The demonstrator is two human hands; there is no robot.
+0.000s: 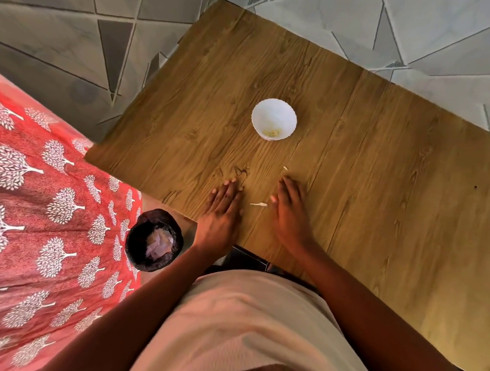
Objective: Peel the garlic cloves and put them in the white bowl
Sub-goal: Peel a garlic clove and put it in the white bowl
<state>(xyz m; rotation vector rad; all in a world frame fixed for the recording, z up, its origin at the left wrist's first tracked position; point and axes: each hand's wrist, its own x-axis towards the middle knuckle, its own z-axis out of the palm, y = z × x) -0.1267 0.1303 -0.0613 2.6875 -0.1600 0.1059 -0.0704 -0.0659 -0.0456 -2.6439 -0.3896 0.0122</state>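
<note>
Both your hands lie flat on the bench [377, 190], palms down, fingers straight, holding nothing. Left hand [223, 209] sits near the bench's front edge; right hand [290, 209] is just beside it, a small gap between them.

In that gap lies a thin pale scrap of garlic skin [258, 204], close to your right thumb, not gripped. A second, smaller scrap [285, 168] lies just past your right fingertips [283, 181], toward the bowl.

White bowl [274, 121] stands upright mid-bench, well apart from both hands. Peeled garlic cloves [272, 133] sit at its bottom, yellowish pieces; count too small to tell.

No unpeeled clove shows anywhere on the bench. So peeling and dropping look done, judging by how things lie; the step in hand reads as clean-up of leftover skin, or rest at task end.

Next move, as I judge it: pinch the scrap between your hands with the right thumb and forefinger. It is thin and light, so a flat sweep to the bench edge may work better than a pinch. Then the smaller scrap.

Dark bin [154, 240] with a black liner stands on the floor below the bench's left front corner, pale peel inside it. That is the likely place for the scraps. Patterned red cloth [43, 206] lies left of it.
</note>
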